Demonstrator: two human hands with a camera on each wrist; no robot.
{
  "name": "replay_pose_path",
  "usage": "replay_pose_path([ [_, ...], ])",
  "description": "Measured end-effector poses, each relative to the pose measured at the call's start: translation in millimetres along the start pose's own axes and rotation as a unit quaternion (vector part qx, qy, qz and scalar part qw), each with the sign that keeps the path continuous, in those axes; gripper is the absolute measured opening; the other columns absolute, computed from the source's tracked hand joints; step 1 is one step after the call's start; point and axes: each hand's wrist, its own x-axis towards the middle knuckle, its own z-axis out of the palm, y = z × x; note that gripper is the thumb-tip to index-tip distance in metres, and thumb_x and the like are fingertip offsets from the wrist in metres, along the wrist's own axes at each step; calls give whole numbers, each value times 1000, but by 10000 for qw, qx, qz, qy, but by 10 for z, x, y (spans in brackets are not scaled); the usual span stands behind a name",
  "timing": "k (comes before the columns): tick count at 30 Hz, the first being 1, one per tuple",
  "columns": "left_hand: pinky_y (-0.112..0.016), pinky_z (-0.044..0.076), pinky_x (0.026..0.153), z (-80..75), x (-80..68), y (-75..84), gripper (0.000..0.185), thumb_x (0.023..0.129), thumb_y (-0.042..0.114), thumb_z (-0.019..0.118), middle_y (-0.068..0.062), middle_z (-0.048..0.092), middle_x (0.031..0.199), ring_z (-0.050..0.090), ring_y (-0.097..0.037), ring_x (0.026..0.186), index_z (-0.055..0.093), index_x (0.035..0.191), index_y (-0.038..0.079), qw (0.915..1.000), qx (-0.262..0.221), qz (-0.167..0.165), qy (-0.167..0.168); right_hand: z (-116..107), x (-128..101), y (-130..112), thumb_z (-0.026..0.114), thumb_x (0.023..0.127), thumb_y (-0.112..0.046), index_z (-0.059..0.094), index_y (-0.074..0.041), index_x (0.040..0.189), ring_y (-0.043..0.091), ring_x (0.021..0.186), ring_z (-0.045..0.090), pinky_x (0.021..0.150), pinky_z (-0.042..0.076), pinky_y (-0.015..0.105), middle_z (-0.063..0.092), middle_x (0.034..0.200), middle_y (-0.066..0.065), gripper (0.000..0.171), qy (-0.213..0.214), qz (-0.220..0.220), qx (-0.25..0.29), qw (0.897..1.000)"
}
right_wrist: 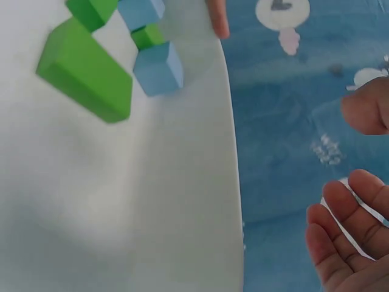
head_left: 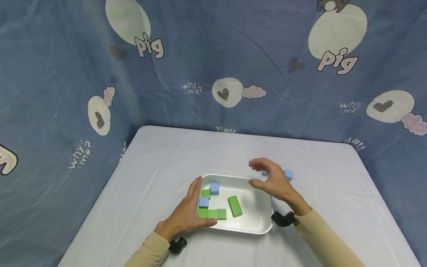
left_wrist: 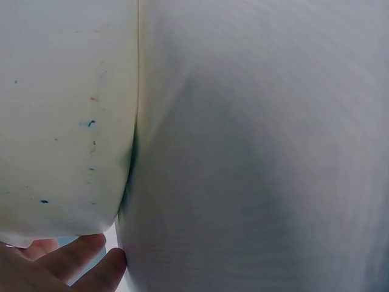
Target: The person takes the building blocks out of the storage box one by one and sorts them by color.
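A shallow white plastic tray with rounded corners sits in the lower middle of the head view, on a table covered by a pale white cloth. The left hand lies flat along the tray's left edge, fingers straight and pressed against the rim, the thumb along the near rim — it grips nothing. In the left wrist view the fingertips show at the bottom left, under the tray's scuffed white wall.

The right hand hovers over the tray's far right corner, fingers loosely spread and bent, thumb apart from them; it holds nothing. In the right wrist view its fingers appear at the lower right, open and clear of the tray.

Inside the tray, toward its left half, lie small foam blocks: a long green rectangular block near the middle, tilted; a row of green cubes along the near left, just beside the left thumb; a light blue cube above that row; another light blue cube farther back, with a green cube beside it.

Outside the tray, on the cloth just behind the right hand, rests a further light blue cube — another blue piece is mostly hidden by the fingers. A blue printed fabric backdrop fills the upper part of the frame.
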Motion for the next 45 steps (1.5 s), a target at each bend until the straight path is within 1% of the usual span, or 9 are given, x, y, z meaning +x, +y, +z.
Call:
replay_pose_path([
  [3, -52, 42, 108, -7, 0, -2, 143, 62, 57, 92, -5, 8, 169, 46, -35, 134, 4, 165, 10, 10000, -8, -5, -7, 69, 35, -33, 82, 78, -9, 66, -6, 126, 22, 106, 62, 97, 47, 58, 67, 119, 1, 51, -74, -52, 26, 10000],
  [9, -52, 41, 109, -10, -3, -11, 143, 62, 55, 93, -4, 8, 169, 46, -34, 133, 4, 165, 12, 9999, -99, -13, -31, 199, 92, -79, 82, 78, -7, 66, -7, 125, 22, 105, 62, 98, 48, 54, 67, 118, 1, 50, -176, -172, 93, 9997],
  [14, -51, 39, 111, -12, -2, -10, 142, 63, 54, 93, -3, 8, 168, 43, -31, 136, 3, 165, 13, 9998, -167, -47, -83, 291, 130, -104, 83, 78, -8, 66, -6, 126, 21, 106, 63, 98, 48, 58, 67, 118, 1, 50, -291, -231, 83, 9993],
  [18, -51, 39, 111, -9, -2, -13, 142, 64, 53, 93, -3, 7, 169, 43, -31, 136, 2, 165, 13, 9998, -173, -44, -102, 355, 160, -120, 84, 79, -9, 66, -10, 125, 21, 106, 63, 98, 50, 52, 67, 118, -1, 50, -357, -288, 97, 9989],
  [22, -51, 39, 111, -4, 0, -15, 142, 64, 54, 93, -3, 7, 169, 44, -30, 135, 2, 165, 12, 9998, -176, -42, -102, 421, 195, -145, 84, 78, -10, 66, -9, 124, 30, 106, 65, 97, 51, 47, 68, 117, 0, 49, -417, -380, 111, 9983],
  [25, -51, 40, 110, -2, 2, -18, 142, 64, 54, 93, -3, 7, 169, 44, -30, 135, 3, 165, 11, 9997, -209, -17, -89, 467, 216, -167, 84, 78, -12, 66, -8, 124, 34, 107, 65, 97, 51, 47, 68, 116, 0, 49, -479, -409, 116, 9979],
  [29, -51, 42, 108, -4, 5, -25, 141, 64, 54, 93, -3, 8, 168, 47, -29, 131, 3, 165, 11, 9997, -226, 37, -83, 519, 231, -190, 85, 79, -13, 66, -9, 124, 32, 107, 65, 97, 51, 46, 68, 117, 0, 49, -535, -422, 138, 9976],
  [38, -51, 45, 105, -7, 5, -44, 140, 66, 54, 92, -2, 7, 168, 50, -28, 127, 4, 165, 11, 9998, -181, 90, -60, 623, 263, -190, 85, 80, -14, 66, -8, 125, 22, 104, 64, 97, 52, 44, 68, 119, 11, 49, -656, -426, 111, 9969],
  [45, -52, 45, 105, -4, -4, -65, 139, 66, 55, 91, -4, 7, 169, 49, -29, 129, 4, 164, 10, 9998, -149, 158, -29, 728, 271, -188, 84, 81, -17, 65, -6, 126, 33, 106, 64, 96, 51, 52, 68, 117, 15, 50, -850, -328, 199, 9956],
])
